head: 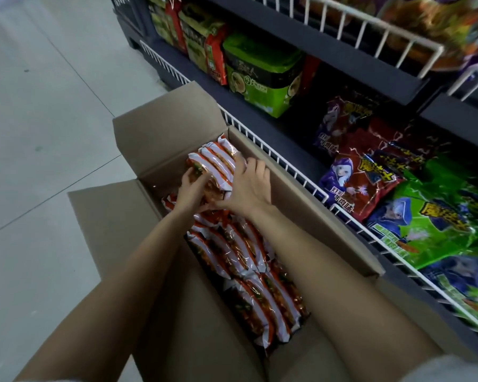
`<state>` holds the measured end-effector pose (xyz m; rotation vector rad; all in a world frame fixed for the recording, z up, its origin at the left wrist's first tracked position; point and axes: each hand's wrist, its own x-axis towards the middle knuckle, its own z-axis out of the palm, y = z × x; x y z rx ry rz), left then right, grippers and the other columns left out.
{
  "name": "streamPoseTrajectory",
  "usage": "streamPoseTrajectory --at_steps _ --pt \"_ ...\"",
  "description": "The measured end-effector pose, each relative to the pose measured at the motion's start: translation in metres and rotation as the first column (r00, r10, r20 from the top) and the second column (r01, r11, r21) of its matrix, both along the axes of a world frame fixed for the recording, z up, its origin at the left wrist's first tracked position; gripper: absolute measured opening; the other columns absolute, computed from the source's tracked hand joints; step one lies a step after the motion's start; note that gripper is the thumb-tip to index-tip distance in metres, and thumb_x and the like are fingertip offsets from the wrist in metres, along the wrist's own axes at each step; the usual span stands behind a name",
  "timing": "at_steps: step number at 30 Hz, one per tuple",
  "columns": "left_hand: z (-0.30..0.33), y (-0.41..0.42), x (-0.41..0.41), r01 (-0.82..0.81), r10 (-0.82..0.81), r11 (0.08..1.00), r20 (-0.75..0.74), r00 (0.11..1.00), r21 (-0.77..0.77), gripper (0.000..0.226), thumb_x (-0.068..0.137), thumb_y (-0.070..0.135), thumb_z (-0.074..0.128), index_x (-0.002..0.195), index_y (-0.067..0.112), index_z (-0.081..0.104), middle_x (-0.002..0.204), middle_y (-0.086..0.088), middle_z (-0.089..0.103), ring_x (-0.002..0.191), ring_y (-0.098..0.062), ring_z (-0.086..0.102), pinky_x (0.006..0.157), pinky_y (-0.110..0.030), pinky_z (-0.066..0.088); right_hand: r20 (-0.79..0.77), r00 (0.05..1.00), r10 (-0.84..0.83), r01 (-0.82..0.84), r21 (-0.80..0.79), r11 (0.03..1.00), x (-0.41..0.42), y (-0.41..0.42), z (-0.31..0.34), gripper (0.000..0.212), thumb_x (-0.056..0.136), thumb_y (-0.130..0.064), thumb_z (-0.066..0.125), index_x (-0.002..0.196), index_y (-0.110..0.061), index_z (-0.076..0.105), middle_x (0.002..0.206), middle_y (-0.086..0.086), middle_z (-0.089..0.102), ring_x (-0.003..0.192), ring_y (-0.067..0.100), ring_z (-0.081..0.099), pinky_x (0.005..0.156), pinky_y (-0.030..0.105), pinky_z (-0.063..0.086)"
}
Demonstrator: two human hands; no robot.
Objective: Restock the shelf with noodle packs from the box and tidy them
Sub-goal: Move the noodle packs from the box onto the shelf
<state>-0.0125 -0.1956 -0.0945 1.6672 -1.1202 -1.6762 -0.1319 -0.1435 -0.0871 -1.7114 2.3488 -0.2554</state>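
Note:
An open cardboard box point(160, 139) stands on the floor beside the bottom shelf point(295, 172). It is filled with rows of orange-and-white noodle packs point(249, 274) standing on edge. Both hands reach into its far end. My left hand point(191, 193) grips the left side of a stack of noodle packs point(218, 164). My right hand point(250, 186) presses on the right side of the same stack, fingers curled over its top. The stack sits inside the box.
The bottom shelf has a white wire rail and holds red snack bags point(362, 180), green snack bags point(436, 224) and green noodle tubs point(262, 75). An upper shelf point(370, 37) overhangs it. Box flaps stick out left and right. Grey tiled floor point(39, 133) lies to the left.

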Motion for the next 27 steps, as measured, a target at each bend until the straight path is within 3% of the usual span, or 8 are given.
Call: streamPoseTrajectory --at_steps 3,6,9,14,18,22,25,27 --pt "0.002 0.002 -0.002 0.0 0.0 1.0 -0.009 1.0 0.002 0.055 0.094 0.038 0.051 0.144 0.033 0.028 0.129 0.005 0.043 0.107 -0.016 0.046 0.078 -0.036 0.049 -0.081 0.995 -0.054 0.055 0.016 0.998 0.016 -0.009 -0.004 0.118 0.065 -0.07 0.069 0.15 -0.024 0.001 0.129 0.018 0.037 0.113 0.033 0.043 0.099 0.041 0.035" --pt "0.003 0.001 0.003 0.015 -0.015 1.0 0.027 1.0 -0.012 0.051 0.094 0.043 0.047 0.142 0.035 0.031 0.138 0.003 0.043 0.117 -0.019 0.045 0.079 -0.036 0.044 -0.101 0.993 -0.053 0.06 0.062 0.996 0.017 -0.016 -0.004 0.102 0.075 -0.062 0.066 0.149 -0.026 0.007 0.134 0.021 0.035 0.113 0.036 0.046 0.095 0.042 0.039" --pt "0.003 0.003 0.004 0.045 -0.043 0.998 0.054 0.998 -0.039 0.049 0.095 0.045 0.044 0.142 0.037 0.031 0.141 0.001 0.042 0.123 -0.023 0.044 0.088 -0.04 0.045 -0.1 0.995 -0.032 0.038 0.059 0.998 0.009 -0.016 -0.001 0.1 0.076 -0.062 0.063 0.15 -0.025 0.006 0.128 0.022 0.043 0.113 0.035 0.047 0.093 0.041 0.04" --pt "0.003 0.019 -0.003 -0.015 0.012 0.992 -0.029 1.0 -0.128 0.044 0.097 0.041 0.045 0.139 0.035 0.033 0.121 0.004 0.053 0.106 -0.017 0.055 0.087 -0.035 0.05 -0.004 0.997 -0.071 0.071 -0.02 0.997 0.001 0.009 0.016 0.095 0.075 -0.063 0.063 0.148 -0.027 0.015 0.131 0.019 0.043 0.118 0.036 0.044 0.096 0.046 0.039" --pt "0.006 0.041 -0.004 -0.182 0.184 0.983 -0.151 0.971 0.025 0.055 0.094 0.04 0.052 0.141 0.019 0.033 0.125 -0.002 0.054 0.105 -0.016 0.055 0.089 -0.033 0.048 0.053 0.992 -0.113 0.115 -0.033 0.993 -0.008 0.044 0.047 0.099 0.071 -0.065 0.065 0.148 -0.03 0.015 0.132 0.018 0.042 0.119 0.038 0.043 0.095 0.05 0.042" --pt "0.021 0.073 -0.007 -0.089 0.104 0.993 -0.208 0.973 0.079 0.057 0.088 0.052 0.054 0.138 0.029 0.042 0.13 0.011 0.052 0.124 -0.013 0.043 0.095 -0.036 0.035 0.09 0.991 -0.098 0.105 -0.072 0.992 -0.012 0.085 0.087 0.099 0.068 -0.061 0.068 0.148 -0.034 0.016 0.128 0.014 0.041 0.118 0.034 0.04 0.089 0.05 0.047" --pt "0.044 0.101 -0.009 -0.049 0.097 0.991 -0.399 0.912 0.128 0.055 0.085 0.055 0.058 0.134 0.039 0.039 0.126 0.011 0.052 0.12 -0.023 0.047 0.098 -0.045 0.042 0.152 0.979 -0.135 0.153 -0.111 0.982 -0.015 0.117 0.119 0.097 0.068 -0.059 0.069 0.147 -0.037 0.018 0.125 0.01 0.039 0.115 0.03 0.038 0.083 0.044 0.048" --pt "0.06 0.116 -0.009 -0.015 0.091 0.991 -0.579 0.81 0.135 0.071 0.08 0.052 0.066 0.141 0.034 0.036 0.138 0.004 0.049 0.122 -0.025 0.05 0.094 -0.043 0.048 0.192 0.967 -0.167 0.195 -0.138 0.971 -0.015 0.141 0.14 0.095 0.068 -0.06 0.069 0.147 -0.038 0.019 0.124 0.008 0.038 0.114 0.028 0.038 0.08 0.041 0.047"
